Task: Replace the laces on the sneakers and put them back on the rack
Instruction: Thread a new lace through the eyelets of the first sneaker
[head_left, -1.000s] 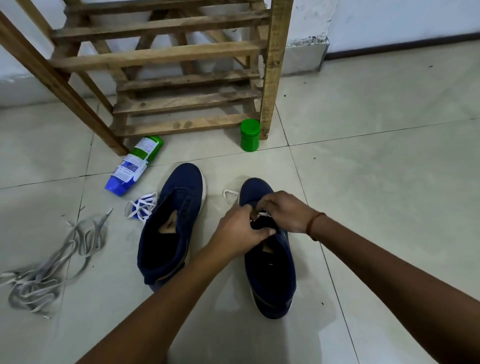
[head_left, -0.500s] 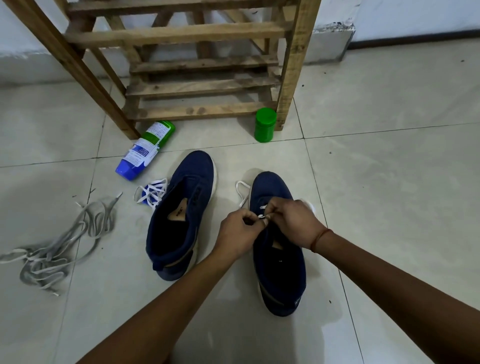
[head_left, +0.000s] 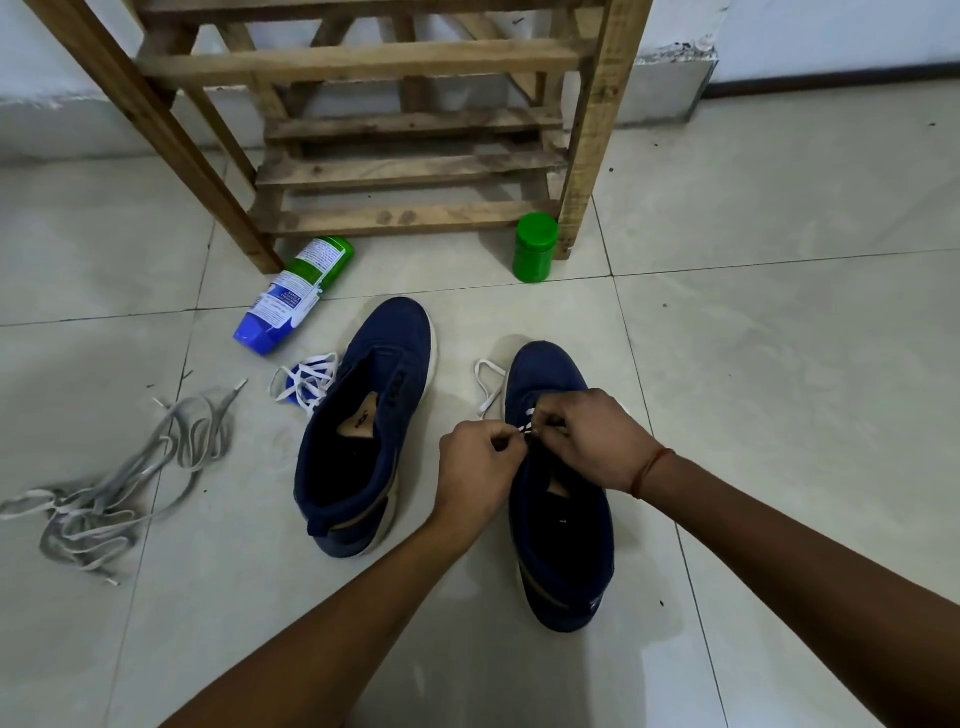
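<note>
Head view: pinching white lace (head_left: 491, 399) in left hand (head_left: 478, 467) and right hand (head_left: 597, 441), just above navy sneaker (head_left: 566, 545), likely to thread eyelets.

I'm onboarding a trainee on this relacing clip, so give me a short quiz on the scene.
1. True or false: the left hand and right hand both pinch the white lace over the right-side sneaker.
2. The green jar: A) stands upright by a leg of the rack; B) lies on its side; C) sits on a shelf.
3. Fill in: the blue-and-green bottle lies on its ____.
Key: 1 true; 2 A; 3 side.
</note>
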